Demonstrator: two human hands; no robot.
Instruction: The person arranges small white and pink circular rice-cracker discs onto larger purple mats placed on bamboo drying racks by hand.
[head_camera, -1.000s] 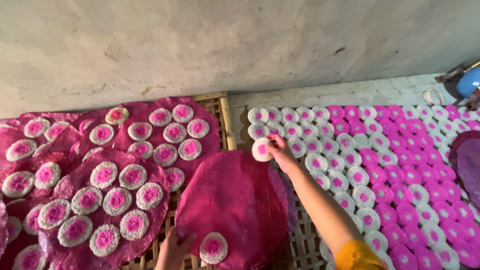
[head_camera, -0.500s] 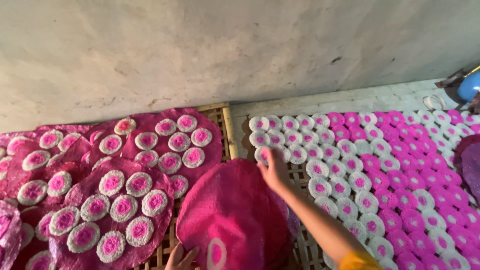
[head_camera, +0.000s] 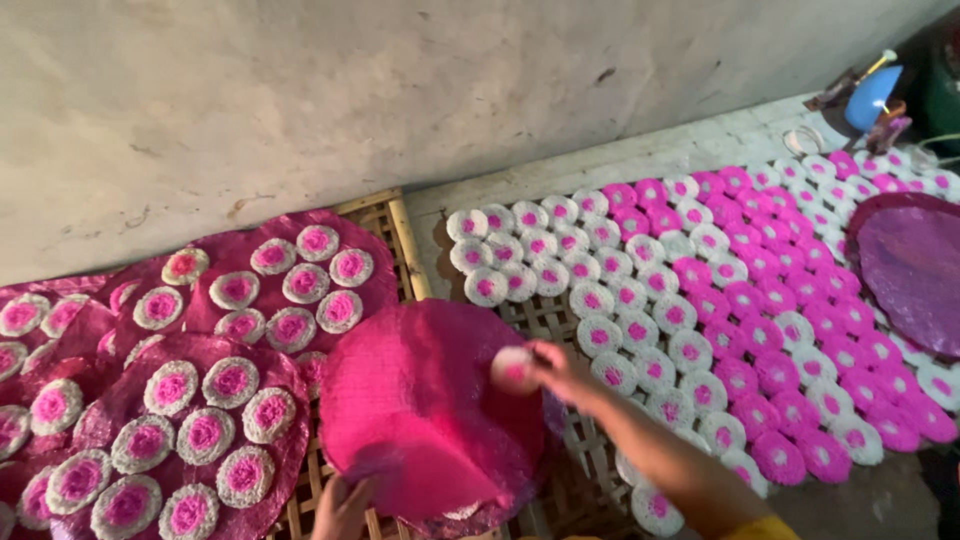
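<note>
1. Head view, hands: the right hand (head_camera: 560, 368) reaches across the pink round mat (head_camera: 430, 410), its fingers pinched narrowly around a small white cake with a pink centre (head_camera: 514, 368). That cake sits just above the mat's right edge, blurred.
2. Head view, hands: the left hand (head_camera: 342, 508) grips the mat's lower edge, fingers curled under it; how tightly, I cannot tell.
3. Head view, surroundings: on the bamboo rack (head_camera: 400, 225) to the left lie darker mats loaded with cakes (head_camera: 290, 290); to the right, rows of white and pink cakes (head_camera: 720, 300) lie touching one another below the wall (head_camera: 400, 90).
4. Risks, as I judge them: the cake looks soft, so a hard pinch could crumble it. The mat is tilted and held at one edge only, so it may sag. The forearm hangs close above the rows and could scuff them.
</note>
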